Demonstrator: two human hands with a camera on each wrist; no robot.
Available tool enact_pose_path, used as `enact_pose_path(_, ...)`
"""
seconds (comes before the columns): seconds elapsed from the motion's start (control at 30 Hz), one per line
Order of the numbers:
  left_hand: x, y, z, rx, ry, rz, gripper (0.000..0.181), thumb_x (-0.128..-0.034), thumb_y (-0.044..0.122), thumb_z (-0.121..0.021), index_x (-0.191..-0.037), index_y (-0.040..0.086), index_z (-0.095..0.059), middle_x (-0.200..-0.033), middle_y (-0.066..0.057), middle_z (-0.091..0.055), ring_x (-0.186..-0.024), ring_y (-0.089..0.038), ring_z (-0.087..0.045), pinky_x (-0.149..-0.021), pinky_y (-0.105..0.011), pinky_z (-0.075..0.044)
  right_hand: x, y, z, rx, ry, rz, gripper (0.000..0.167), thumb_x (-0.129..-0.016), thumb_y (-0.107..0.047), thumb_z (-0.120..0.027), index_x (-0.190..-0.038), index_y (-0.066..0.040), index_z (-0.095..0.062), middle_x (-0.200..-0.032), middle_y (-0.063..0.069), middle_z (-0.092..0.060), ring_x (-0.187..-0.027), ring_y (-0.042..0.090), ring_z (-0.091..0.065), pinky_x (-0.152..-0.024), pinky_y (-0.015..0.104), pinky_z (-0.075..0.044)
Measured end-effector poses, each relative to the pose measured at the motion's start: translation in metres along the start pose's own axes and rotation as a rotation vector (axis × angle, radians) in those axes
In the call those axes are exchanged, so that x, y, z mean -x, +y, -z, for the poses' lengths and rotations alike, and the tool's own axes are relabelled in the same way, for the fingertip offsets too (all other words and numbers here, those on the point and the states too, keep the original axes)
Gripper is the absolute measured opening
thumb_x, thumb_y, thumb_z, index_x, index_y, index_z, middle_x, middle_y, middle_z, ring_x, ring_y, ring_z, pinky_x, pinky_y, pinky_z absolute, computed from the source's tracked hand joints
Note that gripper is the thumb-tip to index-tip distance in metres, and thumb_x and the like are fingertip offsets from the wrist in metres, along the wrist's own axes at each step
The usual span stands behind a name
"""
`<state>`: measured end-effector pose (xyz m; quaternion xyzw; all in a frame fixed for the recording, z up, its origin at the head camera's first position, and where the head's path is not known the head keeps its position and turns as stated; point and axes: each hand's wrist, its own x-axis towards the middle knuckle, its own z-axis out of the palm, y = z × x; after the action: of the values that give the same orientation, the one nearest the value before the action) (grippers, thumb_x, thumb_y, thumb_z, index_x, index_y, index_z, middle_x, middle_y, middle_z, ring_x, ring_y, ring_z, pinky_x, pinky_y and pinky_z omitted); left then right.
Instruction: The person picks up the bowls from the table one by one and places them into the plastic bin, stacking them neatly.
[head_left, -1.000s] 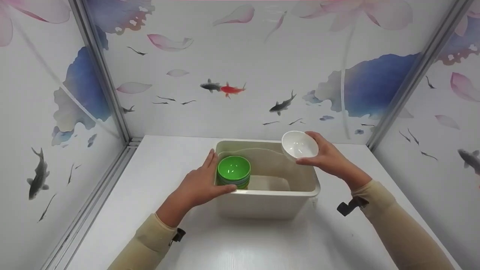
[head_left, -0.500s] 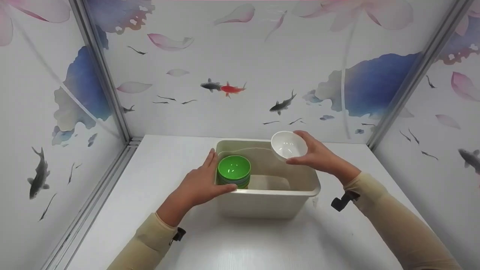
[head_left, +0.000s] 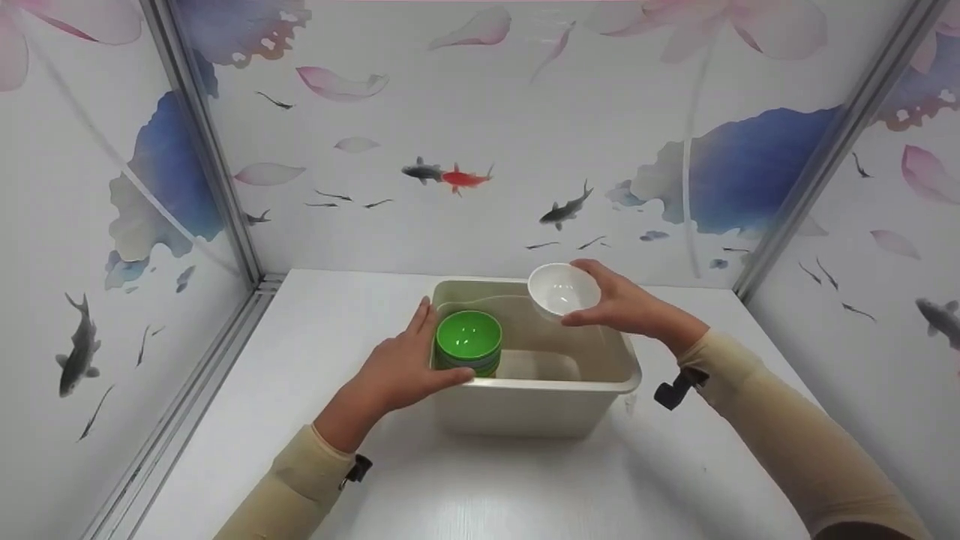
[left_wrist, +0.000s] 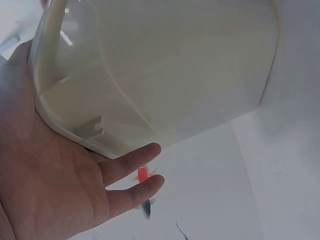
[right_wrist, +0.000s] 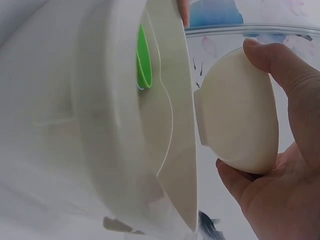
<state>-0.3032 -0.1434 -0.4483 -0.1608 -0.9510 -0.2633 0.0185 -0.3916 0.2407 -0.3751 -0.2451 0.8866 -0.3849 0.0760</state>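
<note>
A white bowl [head_left: 559, 291] hangs over the back right part of a cream plastic bin [head_left: 525, 411], gripped at its right side by my right hand [head_left: 634, 306]. In the right wrist view the bowl [right_wrist: 240, 115] is seen from outside, thumb on one edge and fingers on the other. Inside the bin's left end stands a stack of bowls, a green bowl [head_left: 469, 335] on top; those beneath are mostly hidden. My left hand [head_left: 401, 373] rests at the bin's front left corner, thumb along the front rim. Its fingers stretch out straight along the bin's outside in the left wrist view.
The bin stands on a white table [head_left: 480, 491]. Walls printed with fish and petals enclose the back and both sides, with metal posts [head_left: 202, 150] at the corners. Inside the bin, bare floor [head_left: 536, 366] shows right of the stack.
My right hand has carried the white bowl leftward, from the bin's back right corner towards its middle. The left hand, the bin and the stacked bowls have kept their places.
</note>
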Motion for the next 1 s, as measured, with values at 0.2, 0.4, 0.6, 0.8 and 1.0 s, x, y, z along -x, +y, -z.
enact_pose_path(0.2,0.001,0.002,0.001,0.005,0.004,0.003,0.136,-0.0844,0.092,-0.065,-0.178,0.006,-0.017,-0.185,-0.014,-0.011,-0.134,-0.047,-0.065,-0.108,-0.062,-0.054,-0.005,-0.007,-0.001,0.003,-0.017,0.021,0.101,-0.084,-0.035,-0.098,-0.165,-0.01,-0.042,-0.143,0.018,-0.064,-0.125,0.034,-0.064,-0.107,0.052,-0.052)
enact_pose_path(0.4,0.003,0.003,0.002,0.001,-0.003,0.008,0.134,-0.0846,0.09,-0.067,-0.178,0.007,-0.017,-0.185,-0.012,-0.008,-0.13,-0.047,-0.067,-0.107,-0.061,-0.054,-0.014,-0.013,-0.004,-0.015,-0.042,0.045,0.099,-0.082,-0.029,-0.098,-0.163,-0.009,-0.044,-0.14,0.018,-0.067,-0.123,0.033,-0.065,-0.108,0.049,-0.049)
enact_pose_path(0.6,0.003,0.003,0.003,-0.002,0.003,0.002,0.135,-0.0842,0.091,-0.066,-0.178,0.007,-0.018,-0.185,-0.013,-0.008,-0.126,-0.046,-0.069,-0.105,-0.059,-0.056,-0.022,-0.019,-0.004,0.004,-0.07,0.066,0.099,-0.083,-0.029,-0.097,-0.163,-0.009,-0.042,-0.141,0.02,-0.065,-0.123,0.034,-0.065,-0.107,0.05,-0.05)
enact_pose_path(0.8,0.002,0.003,0.001,-0.006,0.008,-0.001,0.137,-0.0833,0.094,-0.065,-0.178,0.007,-0.017,-0.185,-0.014,-0.009,-0.126,-0.045,-0.068,-0.105,-0.06,-0.056,-0.031,-0.022,-0.006,0.001,-0.102,0.07,0.098,-0.083,-0.028,-0.097,-0.162,-0.009,-0.042,-0.141,0.021,-0.063,-0.123,0.035,-0.065,-0.107,0.05,-0.051)
enact_pose_path(1.0,0.001,0.002,0.001,-0.007,0.011,-0.004,0.137,-0.0822,0.096,-0.063,-0.178,0.01,-0.016,-0.185,-0.014,-0.01,-0.122,-0.044,-0.07,-0.103,-0.059,-0.057,-0.04,-0.023,-0.007,0.021,-0.145,0.097,0.098,-0.083,-0.032,-0.098,-0.161,-0.01,-0.044,-0.142,0.018,-0.063,-0.124,0.035,-0.064,-0.108,0.052,-0.05)
